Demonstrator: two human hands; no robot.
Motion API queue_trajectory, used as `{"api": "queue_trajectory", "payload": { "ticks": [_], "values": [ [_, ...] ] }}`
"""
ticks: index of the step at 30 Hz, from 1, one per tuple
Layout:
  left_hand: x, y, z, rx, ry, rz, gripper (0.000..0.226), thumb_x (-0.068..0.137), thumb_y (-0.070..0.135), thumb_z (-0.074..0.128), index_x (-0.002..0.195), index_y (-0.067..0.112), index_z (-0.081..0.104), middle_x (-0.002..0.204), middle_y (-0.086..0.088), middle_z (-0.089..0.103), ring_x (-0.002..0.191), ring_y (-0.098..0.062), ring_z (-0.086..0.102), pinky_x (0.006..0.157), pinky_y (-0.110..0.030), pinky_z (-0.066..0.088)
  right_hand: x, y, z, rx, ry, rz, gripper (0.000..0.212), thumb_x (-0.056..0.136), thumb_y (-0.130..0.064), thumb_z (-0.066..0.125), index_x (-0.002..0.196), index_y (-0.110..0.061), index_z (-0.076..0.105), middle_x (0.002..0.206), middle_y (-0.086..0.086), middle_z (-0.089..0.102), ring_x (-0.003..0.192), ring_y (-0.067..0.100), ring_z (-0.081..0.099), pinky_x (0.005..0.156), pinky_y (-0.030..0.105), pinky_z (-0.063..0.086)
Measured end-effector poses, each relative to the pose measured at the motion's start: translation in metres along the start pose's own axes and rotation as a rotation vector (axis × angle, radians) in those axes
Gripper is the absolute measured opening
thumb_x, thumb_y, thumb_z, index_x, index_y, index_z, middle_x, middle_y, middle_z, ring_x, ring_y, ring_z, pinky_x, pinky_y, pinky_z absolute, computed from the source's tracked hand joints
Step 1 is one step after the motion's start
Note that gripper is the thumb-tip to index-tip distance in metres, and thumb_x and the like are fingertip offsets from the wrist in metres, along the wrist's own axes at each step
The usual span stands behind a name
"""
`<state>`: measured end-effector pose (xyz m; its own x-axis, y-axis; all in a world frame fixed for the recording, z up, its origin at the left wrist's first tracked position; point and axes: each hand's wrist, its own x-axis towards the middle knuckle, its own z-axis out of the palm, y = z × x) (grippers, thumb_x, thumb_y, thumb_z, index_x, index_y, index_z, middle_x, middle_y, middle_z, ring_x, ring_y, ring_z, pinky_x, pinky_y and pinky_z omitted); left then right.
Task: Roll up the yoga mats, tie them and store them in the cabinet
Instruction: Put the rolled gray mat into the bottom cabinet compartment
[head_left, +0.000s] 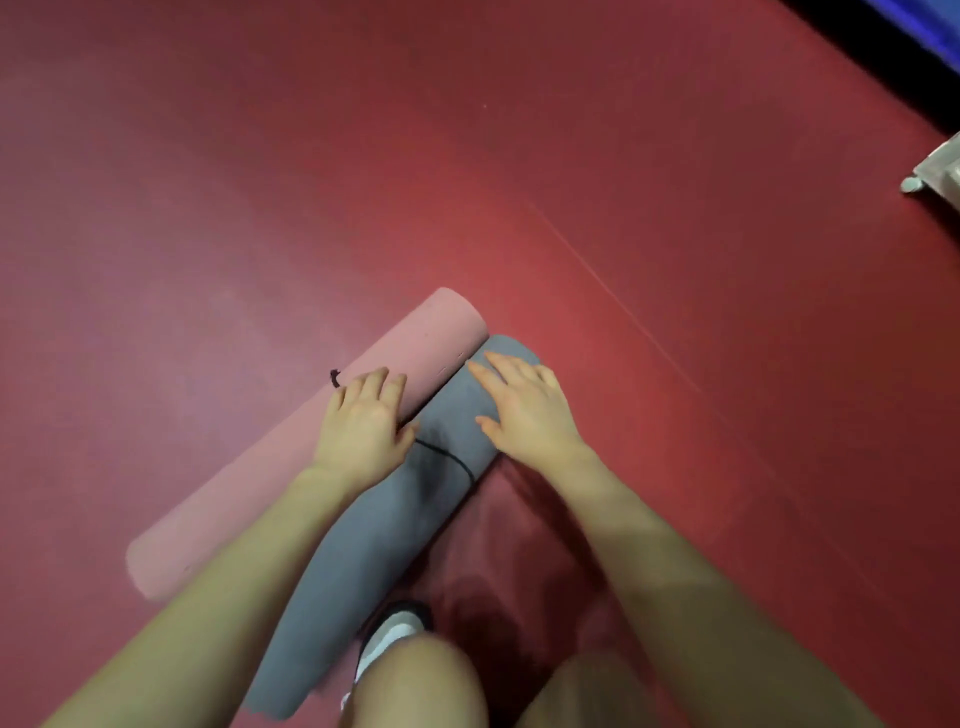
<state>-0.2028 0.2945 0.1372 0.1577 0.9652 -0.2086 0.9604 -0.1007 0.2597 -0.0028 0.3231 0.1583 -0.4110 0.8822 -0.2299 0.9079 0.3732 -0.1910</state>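
Red flooring (675, 260) fills nearly the whole view, and two rolled yoga mats lie on it side by side, touching along their length and running diagonally from lower left to upper right. Of the two, the pink mat (291, 467) sits on the left and the grey mat (363, 545) on the right. A thin black string (447, 457) circles the grey mat near its middle, and a short dark cord end (335, 378) shows beside the pink mat. On top of the pink mat rests the left hand (363, 421), fingers fairly straight and spread, thumb reaching toward the seam between the rolls. Over the far end of the grey mat lies the right hand (524, 410), fingers extended and relaxed, gripping nothing. A white shoe (389, 639) shows near the grey mat's near end, beside a bare knee (415, 686). At the right edge sits a pale object (940, 174), too cropped to identify.
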Motion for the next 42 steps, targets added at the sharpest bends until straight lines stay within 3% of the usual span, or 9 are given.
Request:
{"api": "queue_trajectory", "payload": {
  "ticks": [3,7,13,18,21,25,30,37,42],
  "values": [
    [0.002,-0.031,0.062,0.008,-0.058,-0.061,0.066,0.087,0.043,0.061,0.141,0.009,0.04,0.147,-0.014,0.037,0.134,-0.031,0.034,0.105,-0.041,0.026,0.028,0.001,0.064,-0.065,-0.14,-0.087,0.078,0.085,-0.046,0.063,0.15,-0.03,0.022,0.159,-0.002,0.016,0.143,0.018,0.017,0.112,0.037,0.009],
    [0.001,-0.042,0.132,0.036,-0.155,-0.058,0.084,0.086,0.063,0.049,0.15,0.016,0.023,0.154,-0.007,0.024,0.138,-0.026,0.025,0.108,-0.036,0.021,0.042,0.014,0.136,-0.087,-0.289,-0.151,0.09,0.079,-0.052,0.067,0.151,-0.034,0.016,0.161,-0.003,0.007,0.147,0.019,0.006,0.115,0.04,0.002],
    [-0.003,-0.026,0.192,0.004,-0.296,-0.261,0.146,0.046,0.088,0.06,0.151,0.017,-0.011,0.157,-0.017,0.008,0.142,-0.035,0.017,0.113,-0.05,0.017,0.044,0.034,0.184,-0.314,-0.259,-0.261,0.134,0.056,-0.048,0.085,0.151,-0.033,-0.008,0.161,0.001,-0.006,0.147,0.028,-0.007,0.116,0.043,-0.008],
    [-0.001,-0.025,0.201,0.037,-0.201,-0.25,0.147,0.044,0.087,0.063,0.151,0.014,-0.006,0.153,-0.017,0.02,0.136,-0.033,0.029,0.11,-0.049,0.028,0.055,0.038,0.188,-0.403,-0.191,-0.337,0.141,0.049,-0.052,0.086,0.153,-0.026,-0.006,0.16,0.007,-0.009,0.146,0.03,-0.011,0.113,0.044,-0.016],
    [-0.003,-0.02,0.202,0.036,-0.136,-0.214,0.14,0.048,0.083,0.065,0.151,0.013,0.002,0.147,-0.011,0.031,0.127,-0.029,0.038,0.104,-0.043,0.033,0.048,0.048,0.189,-0.361,-0.154,-0.345,0.139,0.04,-0.055,0.088,0.153,-0.026,0.013,0.16,0.005,0.011,0.147,0.028,0.007,0.115,0.051,-0.002],
    [0.012,0.011,0.2,0.033,-0.126,-0.094,0.136,0.051,0.079,0.067,0.151,0.012,0.005,0.142,-0.009,0.036,0.124,-0.029,0.04,0.104,-0.042,0.034,0.022,0.078,0.19,-0.316,-0.089,-0.225,0.14,0.019,-0.06,0.087,0.145,-0.021,0.039,0.15,0.009,0.039,0.138,0.032,0.036,0.108,0.06,0.022],
    [0.037,0.093,0.214,0.038,-0.223,0.126,0.133,0.054,0.076,0.068,0.152,0.011,0.005,0.139,-0.01,0.04,0.123,-0.03,0.042,0.101,-0.04,0.035,-0.047,0.143,0.177,-0.275,-0.205,0.062,0.135,0.051,-0.057,0.084,0.153,-0.029,-0.001,0.161,0.002,0.003,0.147,0.026,-0.001,0.113,0.055,-0.003],
    [0.043,0.214,0.249,0.175,-0.319,0.564,0.134,0.054,0.075,0.069,0.151,0.01,0.003,0.141,-0.01,0.038,0.122,-0.03,0.042,0.102,-0.042,0.035,-0.179,0.2,0.19,-0.148,-0.201,0.494,0.129,0.06,-0.058,0.078,0.153,-0.024,-0.006,0.16,0.007,-0.001,0.147,0.03,-0.006,0.112,0.058,-0.003],
    [0.043,0.254,0.264,0.27,-0.308,0.794,0.134,0.056,0.075,0.068,0.152,0.012,-0.001,0.148,-0.01,0.03,0.129,-0.03,0.035,0.107,-0.044,0.029,-0.228,0.206,0.212,-0.044,-0.188,0.703,0.13,0.063,-0.063,0.073,0.151,-0.023,-0.014,0.16,0.007,-0.01,0.146,0.032,-0.013,0.113,0.057,-0.007]
  ]
}}
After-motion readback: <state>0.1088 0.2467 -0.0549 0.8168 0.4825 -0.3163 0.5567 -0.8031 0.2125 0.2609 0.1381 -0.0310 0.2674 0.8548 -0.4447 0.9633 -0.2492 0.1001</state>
